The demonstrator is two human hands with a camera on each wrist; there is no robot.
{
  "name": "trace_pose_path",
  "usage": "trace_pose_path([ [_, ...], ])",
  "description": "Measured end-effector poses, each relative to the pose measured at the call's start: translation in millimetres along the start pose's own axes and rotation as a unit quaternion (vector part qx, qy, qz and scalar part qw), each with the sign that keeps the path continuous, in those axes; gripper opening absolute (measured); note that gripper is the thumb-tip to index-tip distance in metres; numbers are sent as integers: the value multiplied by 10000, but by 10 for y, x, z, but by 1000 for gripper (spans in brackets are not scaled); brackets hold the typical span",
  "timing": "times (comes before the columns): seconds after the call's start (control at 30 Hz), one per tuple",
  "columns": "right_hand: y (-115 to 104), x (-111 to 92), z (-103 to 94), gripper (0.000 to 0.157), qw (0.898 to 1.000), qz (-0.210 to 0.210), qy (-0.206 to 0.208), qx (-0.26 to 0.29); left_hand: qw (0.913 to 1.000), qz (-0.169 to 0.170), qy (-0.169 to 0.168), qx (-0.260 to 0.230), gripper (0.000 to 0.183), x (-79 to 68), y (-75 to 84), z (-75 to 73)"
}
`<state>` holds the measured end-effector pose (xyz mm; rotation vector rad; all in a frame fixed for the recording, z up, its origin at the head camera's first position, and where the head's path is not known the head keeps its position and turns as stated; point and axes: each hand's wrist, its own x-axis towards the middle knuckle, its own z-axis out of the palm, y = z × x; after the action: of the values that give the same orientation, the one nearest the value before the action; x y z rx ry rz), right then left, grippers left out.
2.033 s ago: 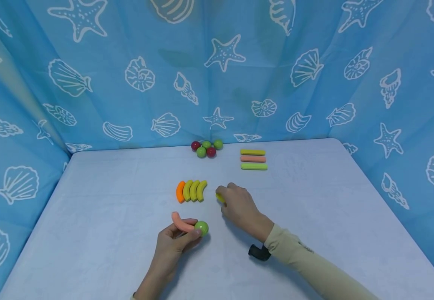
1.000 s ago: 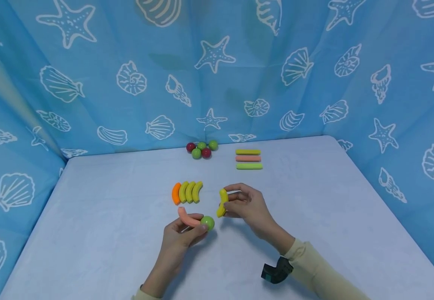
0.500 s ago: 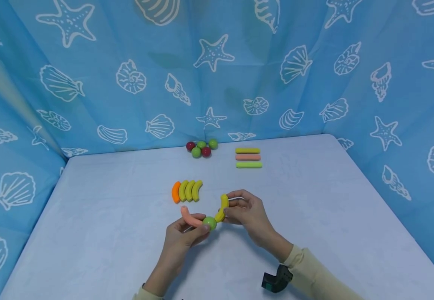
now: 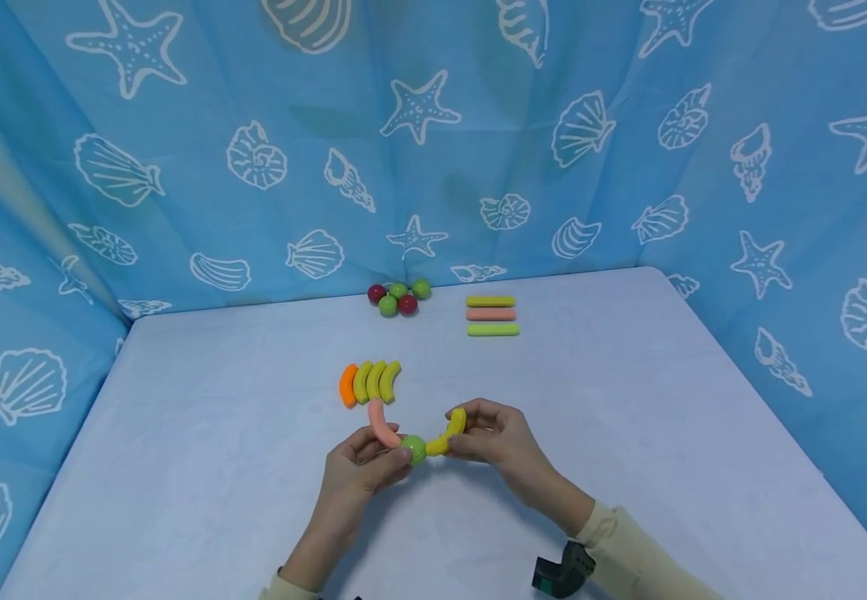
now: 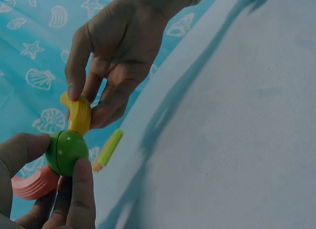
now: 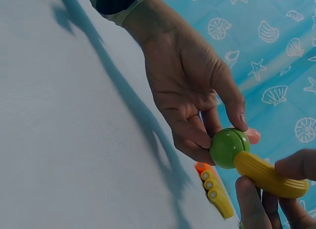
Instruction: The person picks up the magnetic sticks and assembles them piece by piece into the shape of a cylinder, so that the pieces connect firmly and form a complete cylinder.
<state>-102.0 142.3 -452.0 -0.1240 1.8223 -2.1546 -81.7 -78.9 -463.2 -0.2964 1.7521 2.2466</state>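
My left hand [image 4: 354, 482] pinches a glossy green ball [image 4: 413, 450] between thumb and fingers. A pink curved stick [image 4: 381, 423] juts from the ball's far left side, its end against the ball. With its fingertips my right hand [image 4: 508, 446] grips a yellow curved stick [image 4: 454, 427]. In the right wrist view, the yellow stick's [image 6: 269, 175] end touches the green ball [image 6: 228, 149] opposite the pink one. A groove runs round the ball [image 5: 67, 152] in the left wrist view. Both hands are raised a little above the table.
On the white table [image 4: 201, 467] lie an orange curved stick [image 4: 348, 386] and several yellow curved sticks [image 4: 376, 382] side by side. Further back are green balls [image 4: 422, 288], red balls [image 4: 407, 304] and straight sticks [image 4: 492, 315]. A blue shell-print curtain [image 4: 276, 208] stands behind.
My right hand has lifted the yellow curved stick off the table, brought it towards my left hand and set its end against the green ball. The pink stick has tilted more upright.
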Motion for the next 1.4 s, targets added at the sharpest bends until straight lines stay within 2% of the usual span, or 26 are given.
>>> trace_pose_path([
  [0.3, 79, -57, -22, 42, 9993, 160, -307, -122, 9999, 125, -22, 95, 55, 2, 16, -21],
  [0.5, 156, -64, 5, 35, 9961, 152, -531, -685, 9993, 99, 40, 357, 52, 43, 20, -52],
  [0.67, 209, -74, 38, 18, 9831, -267, -722, -1661, 9951, 135, -173, 962, 50, 71, 20, -100],
  [0.83, 246, -83, 69, 12, 9608, -723, -730, -2576, 9840, 421, -287, 1709, 49, 81, 30, -127],
  [1.0, 255, -119, 94, 13, 9370, -1114, -666, -3243, 9609, 706, -77, 2675, 46, 74, 37, -93],
  [1.17, 255, -132, 124, 16, 9173, -1312, -607, -3712, 9295, 1132, 108, 3508, 39, 48, 36, -47],
  [1.3, 247, -139, 147, 16, 9086, -1361, -606, -3903, 9019, 1478, 294, 4048, 36, 24, 20, -7],
  [1.4, 248, -142, 160, 17, 9035, -1400, -625, -4001, 8848, 1658, 418, 4334, 35, 20, 16, 18],
])
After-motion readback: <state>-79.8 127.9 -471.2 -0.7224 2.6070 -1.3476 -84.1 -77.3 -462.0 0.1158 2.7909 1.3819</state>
